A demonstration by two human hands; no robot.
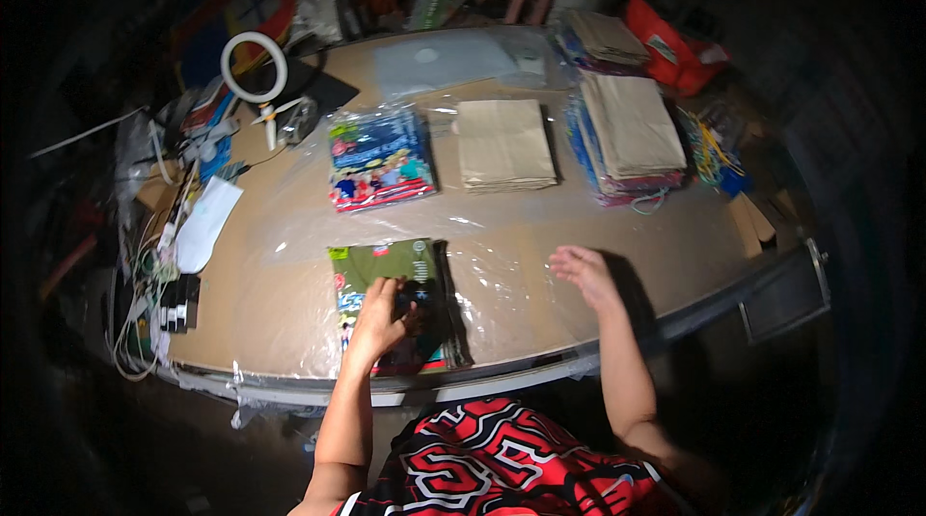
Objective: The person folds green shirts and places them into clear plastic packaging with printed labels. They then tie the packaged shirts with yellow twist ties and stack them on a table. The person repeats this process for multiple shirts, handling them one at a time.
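Observation:
My left hand (385,317) rests on a stack of folded olive-green printed shirts (383,263) near the table's front edge, its fingers loosely bent; whether it grips any cloth I cannot tell. To the right, my right hand (584,274) is held over the table with its fingers apart and nothing in it. Beyond the green stack lie blue and red printed garments in clear plastic (380,158). Right of those is a pile of flat tan paper or cloth pieces (504,143). A taller stack of tan pieces (633,122) lies on bagged coloured garments farther right.
Clear plastic sheeting covers part of the brown table (289,321). At the left are a ring light (254,98) on a tripod, tangled cables (137,313) and a white sheet (208,223). A red bag (665,46) and yellow cords (709,147) lie at the right.

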